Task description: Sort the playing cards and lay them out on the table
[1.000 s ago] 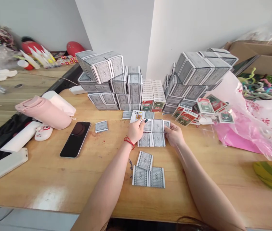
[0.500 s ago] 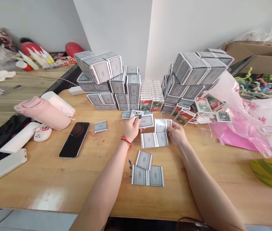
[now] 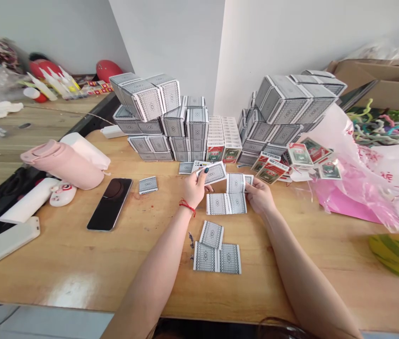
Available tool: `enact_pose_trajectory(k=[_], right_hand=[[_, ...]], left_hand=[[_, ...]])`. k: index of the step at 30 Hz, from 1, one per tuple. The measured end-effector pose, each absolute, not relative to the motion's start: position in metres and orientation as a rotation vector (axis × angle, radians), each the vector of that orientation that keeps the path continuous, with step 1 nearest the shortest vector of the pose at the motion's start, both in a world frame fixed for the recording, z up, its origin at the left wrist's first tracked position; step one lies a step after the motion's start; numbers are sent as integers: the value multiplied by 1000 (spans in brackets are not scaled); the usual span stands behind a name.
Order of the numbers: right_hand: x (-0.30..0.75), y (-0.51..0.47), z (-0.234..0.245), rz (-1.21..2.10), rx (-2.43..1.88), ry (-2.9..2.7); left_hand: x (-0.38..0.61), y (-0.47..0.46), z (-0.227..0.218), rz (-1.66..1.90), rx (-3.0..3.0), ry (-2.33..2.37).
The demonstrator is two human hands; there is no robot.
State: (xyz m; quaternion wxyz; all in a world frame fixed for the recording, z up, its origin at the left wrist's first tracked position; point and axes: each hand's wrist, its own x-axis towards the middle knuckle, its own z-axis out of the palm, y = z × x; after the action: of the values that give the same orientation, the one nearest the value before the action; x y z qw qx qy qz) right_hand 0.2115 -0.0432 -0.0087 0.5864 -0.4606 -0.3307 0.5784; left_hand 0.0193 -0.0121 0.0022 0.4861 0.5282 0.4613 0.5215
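Shift since a second ago: left hand (image 3: 194,189) has drawn its patterned playing card (image 3: 215,173) leftward, opening a gap from the piece in the right hand (image 3: 260,195); back then the two sat side by side.
Left hand: thumb on top, grasping that card, which tilts with its right end raised, above the wooden surface (image 3: 142,268).
Right hand: pinching a grey-backed folded card (image 3: 236,182) by its right edge.
Flat pair: two card backs (image 3: 216,204) side by side just below the held pieces; whether the folded card is joined to the right one, I cannot tell.
King: a face-up king (image 3: 199,164) lies behind the left hand, partly covered, with a card back (image 3: 185,168) beside it.
Near cards: two card backs (image 3: 205,258) lie side by side between the forearms, a third card (image 3: 212,234) slanted over their far edge.
Lone card: a small folded card (image 3: 148,184) lies left of the hands, near the smartphone (image 3: 109,205).
Back row: a left stack of card-covered blocks (image 3: 148,101) and a right stack (image 3: 286,101), with boxed decks (image 3: 232,153) between.
Right side: loose card boxes (image 3: 272,170) beside pink plastic wrapping (image 3: 349,202); nearer, a yellow tape roll (image 3: 388,252).
Left side: pink tumbler (image 3: 65,165) on its side.
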Motion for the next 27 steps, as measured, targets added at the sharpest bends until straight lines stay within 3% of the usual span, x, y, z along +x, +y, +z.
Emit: enact_pose_trajectory(k=[27], right_hand=[[211, -44, -7, 1286, -1092, -753]], left_hand=[[21, -17, 10, 1198, 1220, 981]])
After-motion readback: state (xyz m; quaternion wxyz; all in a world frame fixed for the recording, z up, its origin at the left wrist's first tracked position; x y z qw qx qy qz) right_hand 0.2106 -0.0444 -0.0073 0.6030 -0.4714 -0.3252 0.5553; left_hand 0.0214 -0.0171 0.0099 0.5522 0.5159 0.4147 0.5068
